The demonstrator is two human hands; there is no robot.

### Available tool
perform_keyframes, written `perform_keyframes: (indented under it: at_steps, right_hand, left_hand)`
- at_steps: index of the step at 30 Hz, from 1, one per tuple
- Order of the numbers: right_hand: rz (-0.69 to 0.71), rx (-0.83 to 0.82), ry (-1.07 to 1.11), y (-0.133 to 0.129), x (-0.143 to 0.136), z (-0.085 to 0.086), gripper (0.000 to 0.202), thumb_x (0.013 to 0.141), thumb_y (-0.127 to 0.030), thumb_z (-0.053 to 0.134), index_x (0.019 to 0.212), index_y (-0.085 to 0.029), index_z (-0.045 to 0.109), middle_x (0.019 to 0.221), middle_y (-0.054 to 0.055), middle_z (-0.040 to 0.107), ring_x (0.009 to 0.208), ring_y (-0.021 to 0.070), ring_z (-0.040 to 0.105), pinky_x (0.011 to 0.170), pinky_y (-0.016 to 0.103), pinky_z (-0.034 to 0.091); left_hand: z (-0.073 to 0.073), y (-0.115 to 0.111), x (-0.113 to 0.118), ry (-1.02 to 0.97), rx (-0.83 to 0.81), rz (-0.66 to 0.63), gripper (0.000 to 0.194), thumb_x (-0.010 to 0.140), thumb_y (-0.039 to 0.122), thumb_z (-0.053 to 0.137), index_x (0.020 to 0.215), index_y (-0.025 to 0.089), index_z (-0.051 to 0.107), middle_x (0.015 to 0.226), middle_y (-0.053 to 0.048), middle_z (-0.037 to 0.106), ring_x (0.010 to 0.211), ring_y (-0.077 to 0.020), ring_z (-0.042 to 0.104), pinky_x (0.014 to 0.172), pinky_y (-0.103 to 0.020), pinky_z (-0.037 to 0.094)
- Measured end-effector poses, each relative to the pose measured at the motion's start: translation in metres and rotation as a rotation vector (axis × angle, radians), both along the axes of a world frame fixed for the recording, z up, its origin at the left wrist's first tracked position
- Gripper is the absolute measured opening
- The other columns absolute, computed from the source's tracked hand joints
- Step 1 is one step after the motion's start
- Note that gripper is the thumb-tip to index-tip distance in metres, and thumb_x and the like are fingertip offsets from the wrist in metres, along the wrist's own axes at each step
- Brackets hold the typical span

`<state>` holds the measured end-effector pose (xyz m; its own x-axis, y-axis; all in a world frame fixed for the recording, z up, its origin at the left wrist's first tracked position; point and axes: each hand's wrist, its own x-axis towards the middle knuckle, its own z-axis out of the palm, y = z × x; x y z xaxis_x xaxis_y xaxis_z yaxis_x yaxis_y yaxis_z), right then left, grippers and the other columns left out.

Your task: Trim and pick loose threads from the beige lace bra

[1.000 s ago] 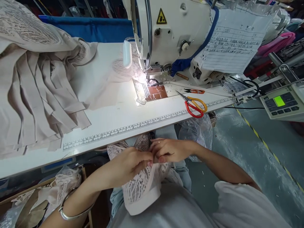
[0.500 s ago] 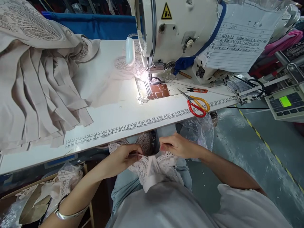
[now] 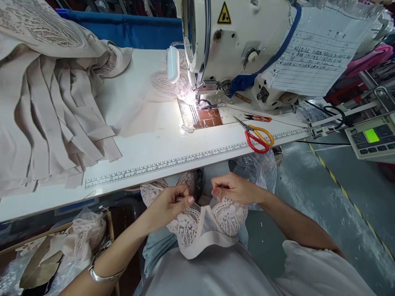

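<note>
A pale pink lace bra (image 3: 210, 226) hangs spread out over my lap, its two cups and lower band facing up. At the top edge of the left cup, my left hand (image 3: 173, 202) pinches the lace between thumb and fingers. My right hand (image 3: 233, 188) is closed on the upper edge of the right cup. Just in front of both hands runs the table's edge. On the table, a sewing machine (image 3: 237, 45) has its lamp lit over the needle, and pale lace fabric (image 3: 173, 84) lies beside the presser foot.
Layered beige fabric pieces (image 3: 46, 119) cover the table's left side. Scissors (image 3: 257, 137) and orange thread snips (image 3: 258, 118) lie at the right, near a printed ruler (image 3: 166, 162). A box of scraps (image 3: 77, 238) stands lower left; a control panel (image 3: 372, 135) is far right.
The bra has been opened out and turned so its cups and band now show flat; before, it was bunched. My hands have shifted slightly and the view has moved a little.
</note>
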<state>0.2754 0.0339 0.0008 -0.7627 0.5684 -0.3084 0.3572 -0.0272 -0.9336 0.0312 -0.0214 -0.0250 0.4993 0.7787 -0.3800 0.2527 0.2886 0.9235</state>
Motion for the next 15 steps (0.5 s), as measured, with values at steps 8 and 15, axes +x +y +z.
perform_keyframes:
  at_steps: [8, 15]
  right_hand:
    - [-0.001, -0.029, -0.033, -0.0003, -0.0001, -0.0020, 0.060, 0.087, -0.075, 0.052, 0.066, -0.019, 0.048, 0.058, -0.004, 0.043, 0.053, 0.0101, 0.034, 0.051, 0.024, 0.024]
    - [0.002, -0.042, -0.020, 0.0002, 0.0008, -0.0025, 0.059, 0.088, -0.074, 0.052, 0.066, -0.019, 0.047, 0.059, -0.004, 0.042, 0.053, 0.0098, 0.034, 0.050, 0.024, 0.024]
  left_hand:
    - [0.0069, 0.0080, -0.0025, 0.029, -0.095, -0.130, 0.033, 0.091, 0.047, 0.054, 0.081, 0.017, 0.063, 0.074, 0.000, 0.054, 0.066, -0.0141, 0.044, 0.058, -0.024, 0.033]
    - [0.0030, 0.0080, -0.0001, 0.135, -0.067, 0.011, 0.046, 0.080, 0.055, 0.060, 0.056, 0.020, 0.045, 0.054, 0.006, 0.032, 0.052, -0.0104, 0.027, 0.050, -0.025, 0.021]
